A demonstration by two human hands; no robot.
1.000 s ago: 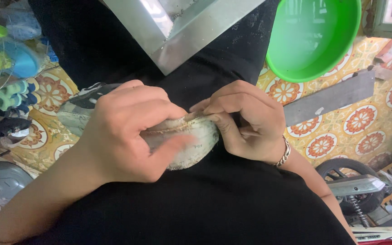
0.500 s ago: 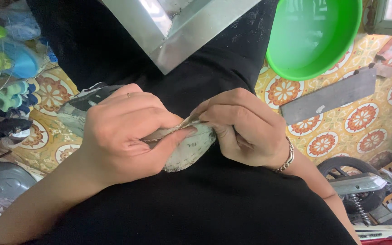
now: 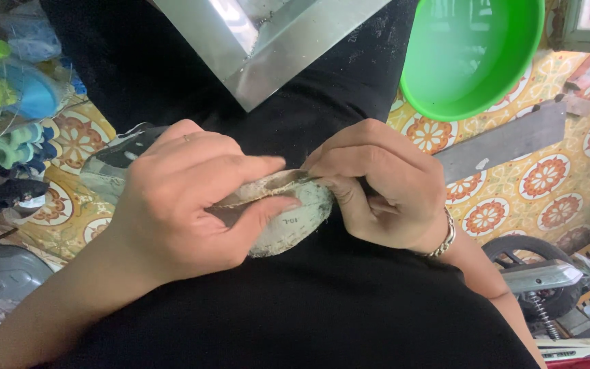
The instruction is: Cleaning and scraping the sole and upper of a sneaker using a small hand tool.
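Pale, rough shell (image 3: 288, 229) sits on the black-clad lap, clamped in the left hand (image 3: 186, 201), thumb pressed under its rim and fingers curled over the top. The right hand (image 3: 380, 184) is clenched against the shell's edge, pinching at the seam; whether it holds a tool I cannot tell. A slip there could likely drive force into the left thumb, or chip the edge.

A metal sheet (image 3: 268, 41) juts in close above the hands, and a green basin (image 3: 472, 55) crowds the upper right. Bottles (image 3: 8, 89) block the left; the black lap (image 3: 322, 301) below lies open.
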